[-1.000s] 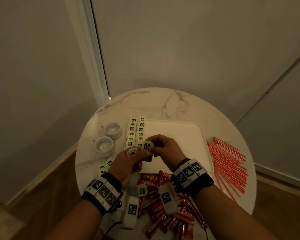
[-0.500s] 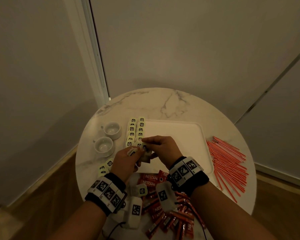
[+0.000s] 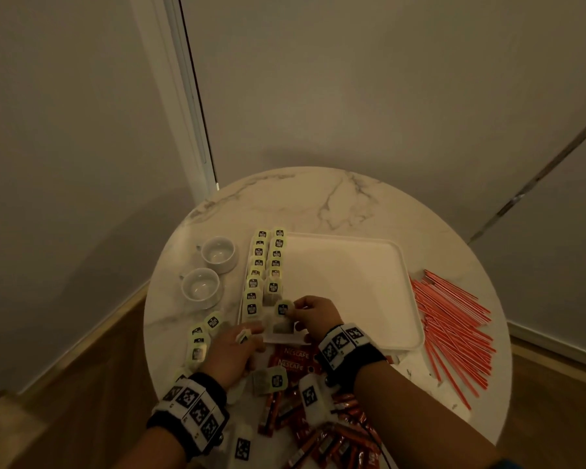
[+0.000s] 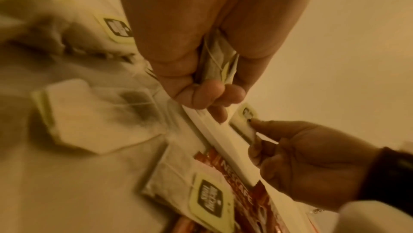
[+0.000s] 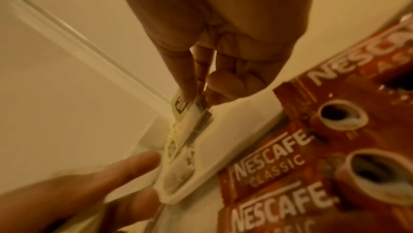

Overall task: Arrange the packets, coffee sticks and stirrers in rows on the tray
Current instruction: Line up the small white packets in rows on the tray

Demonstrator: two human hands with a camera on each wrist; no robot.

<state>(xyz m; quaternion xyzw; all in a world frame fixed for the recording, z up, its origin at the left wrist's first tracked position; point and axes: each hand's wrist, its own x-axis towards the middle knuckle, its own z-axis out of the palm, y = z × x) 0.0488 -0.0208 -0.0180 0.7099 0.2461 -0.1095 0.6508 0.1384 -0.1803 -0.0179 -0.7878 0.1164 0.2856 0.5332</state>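
Your right hand (image 3: 313, 311) pinches a tea packet (image 3: 282, 309) at the near end of the second row on the white tray (image 3: 359, 286). Your left hand (image 3: 232, 350) holds more packets beside it.

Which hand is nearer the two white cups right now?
Left. The left hand sits at the tray's near-left corner, just nearer the camera than the cups. The right hand is over the tray, holding a tea bag, farther away.

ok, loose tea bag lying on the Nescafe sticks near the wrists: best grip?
Pinch the tea bag by its paper tag, coming from above. It lies flat, tag face-up on top of the coffee sticks, neither hand on it.
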